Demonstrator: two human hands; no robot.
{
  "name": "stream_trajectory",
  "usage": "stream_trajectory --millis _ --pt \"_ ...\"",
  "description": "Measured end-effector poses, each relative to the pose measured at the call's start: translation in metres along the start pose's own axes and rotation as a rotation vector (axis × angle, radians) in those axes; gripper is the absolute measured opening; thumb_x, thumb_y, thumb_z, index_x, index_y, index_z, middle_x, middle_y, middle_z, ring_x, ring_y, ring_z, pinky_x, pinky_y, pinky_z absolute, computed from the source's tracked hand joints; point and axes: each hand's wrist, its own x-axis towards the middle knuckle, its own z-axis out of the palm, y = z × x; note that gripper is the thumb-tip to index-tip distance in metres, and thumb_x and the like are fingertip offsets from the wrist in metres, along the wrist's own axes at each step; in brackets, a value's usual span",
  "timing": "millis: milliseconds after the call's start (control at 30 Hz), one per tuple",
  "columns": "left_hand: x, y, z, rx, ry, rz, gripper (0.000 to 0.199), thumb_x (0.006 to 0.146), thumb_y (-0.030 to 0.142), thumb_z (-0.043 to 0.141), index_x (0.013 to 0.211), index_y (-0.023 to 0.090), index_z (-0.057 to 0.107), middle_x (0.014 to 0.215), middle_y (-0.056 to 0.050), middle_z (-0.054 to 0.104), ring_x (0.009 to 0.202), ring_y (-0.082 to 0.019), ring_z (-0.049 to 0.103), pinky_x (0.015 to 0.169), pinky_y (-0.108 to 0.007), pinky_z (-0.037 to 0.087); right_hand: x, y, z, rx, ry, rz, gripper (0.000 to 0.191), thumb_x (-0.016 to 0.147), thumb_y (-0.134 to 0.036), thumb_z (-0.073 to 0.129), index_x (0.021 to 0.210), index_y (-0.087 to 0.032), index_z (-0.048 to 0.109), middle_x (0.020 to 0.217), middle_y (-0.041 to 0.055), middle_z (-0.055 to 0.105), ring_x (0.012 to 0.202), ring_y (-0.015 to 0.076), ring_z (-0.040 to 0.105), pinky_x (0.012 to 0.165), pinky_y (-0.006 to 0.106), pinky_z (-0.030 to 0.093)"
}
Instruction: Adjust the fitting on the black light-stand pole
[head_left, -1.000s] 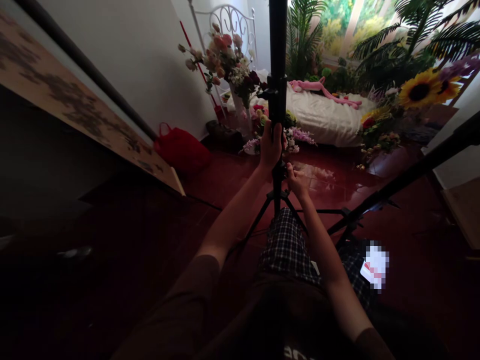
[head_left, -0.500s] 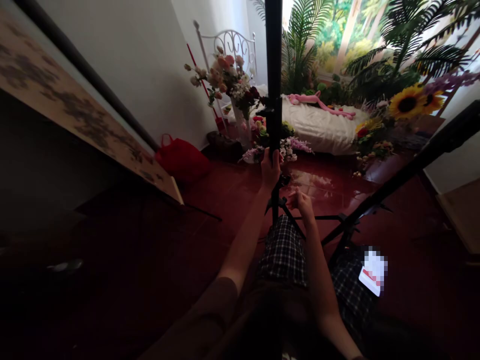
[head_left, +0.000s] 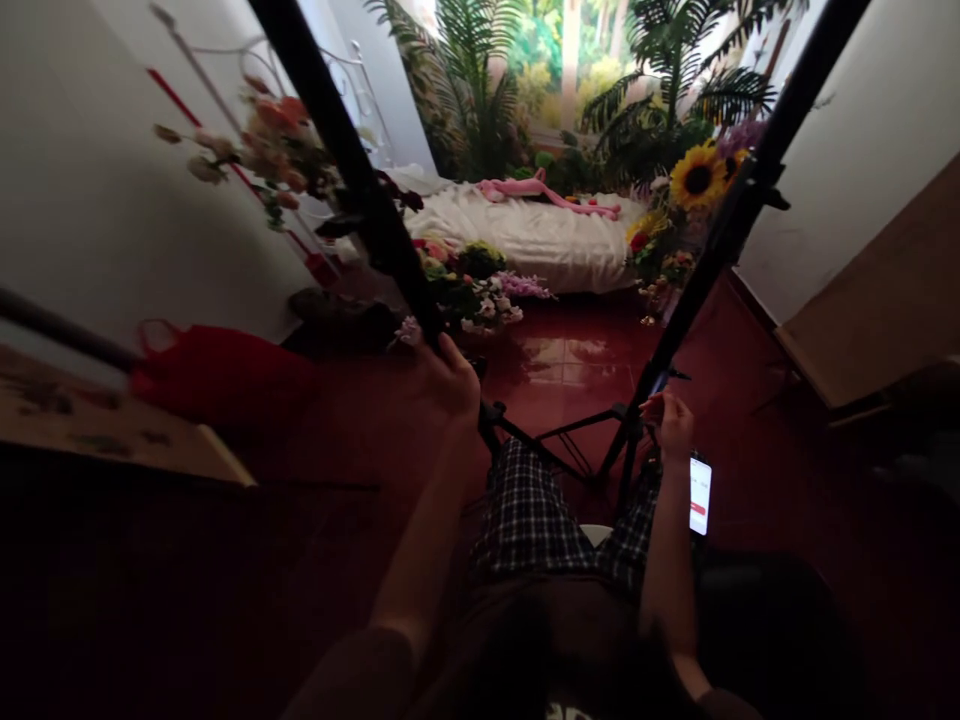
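Two black light stands rise in front of me, the left stand (head_left: 356, 180) on one side and the right stand (head_left: 724, 225) on the other; both look slanted in the view. My left hand (head_left: 454, 385) is closed around the lower tube of the left stand, thumb toward me. Close against the lower part of the right stand, beside a small knob, is my right hand (head_left: 673, 425). Its fingers are pinched together; what they hold, if anything, is hidden. A lit phone (head_left: 699, 497) lies by my right thigh, partly behind the forearm.
Beyond the stands is a low bed with a white cover (head_left: 517, 235) and a pink plush toy (head_left: 547, 190). Artificial flowers (head_left: 480, 290), sunflowers (head_left: 697, 178) and palm plants surround it. A red bag (head_left: 217, 375) sits left, near a patterned panel (head_left: 90, 425). A wooden board (head_left: 885, 290) leans right.
The view has swung to the right. My right hand has moved from beside the left stand to the right stand. My left hand stays on the left stand, which now appears more tilted.
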Motion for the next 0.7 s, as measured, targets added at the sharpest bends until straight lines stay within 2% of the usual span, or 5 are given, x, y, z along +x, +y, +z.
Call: stream_trajectory --millis 100,233,467,600,700 --pt "-0.03 0.018 0.008 0.112 0.228 -0.056 0.045 0.095 0.041 0.047 0.135 0.019 0.045 0.143 -0.012 0.052 0.139 -0.024 0.046 0.119 -0.041 0.035 -0.001 -0.001 -0.019 -0.014 0.058 -0.012 0.049 0.073 -0.067 0.062 0.068 -0.019 0.062 0.058 0.0034 0.069 0.045 0.0127 0.06 0.046 0.023 0.045" --pt "-0.071 0.058 0.032 0.023 0.23 0.0 0.049 0.096 0.034 0.046 0.142 0.019 0.041 0.154 -0.014 0.04 0.148 -0.023 0.034 0.125 -0.042 0.025 0.002 0.002 -0.031 0.029 0.11 0.018 0.049 0.07 -0.067 0.065 0.07 -0.019 0.061 0.058 0.0018 0.068 0.044 0.0121 0.059 0.046 0.023 0.045" --pt "-0.119 0.123 0.125 -0.399 -0.253 0.081 0.043 0.099 0.047 0.042 0.135 0.026 0.049 0.135 -0.012 0.058 0.13 -0.021 0.054 0.111 -0.04 0.043 0.006 0.005 -0.036 0.054 0.152 0.028 0.047 0.068 -0.064 0.069 0.082 -0.019 0.059 0.06 -0.0015 0.068 0.042 0.0109 0.058 0.044 0.021 0.044" --pt "-0.148 0.122 0.179 -0.507 -0.592 0.027 0.042 0.096 0.053 0.045 0.124 0.024 0.056 0.103 -0.01 0.07 0.094 -0.018 0.068 0.084 -0.033 0.053 0.006 0.005 -0.038 0.027 0.138 0.025 0.047 0.07 -0.063 0.067 0.084 -0.019 0.06 0.06 -0.0013 0.068 0.043 0.0109 0.059 0.045 0.022 0.045" --pt "-0.171 0.107 0.197 -0.423 -0.735 -0.069 0.038 0.094 0.054 0.048 0.111 0.022 0.059 0.075 -0.004 0.066 0.066 -0.015 0.063 0.065 -0.028 0.047 0.007 0.007 -0.039 0.002 0.14 0.027 0.049 0.069 -0.064 0.066 0.086 -0.018 0.06 0.06 -0.0012 0.068 0.044 0.0113 0.059 0.045 0.022 0.045"
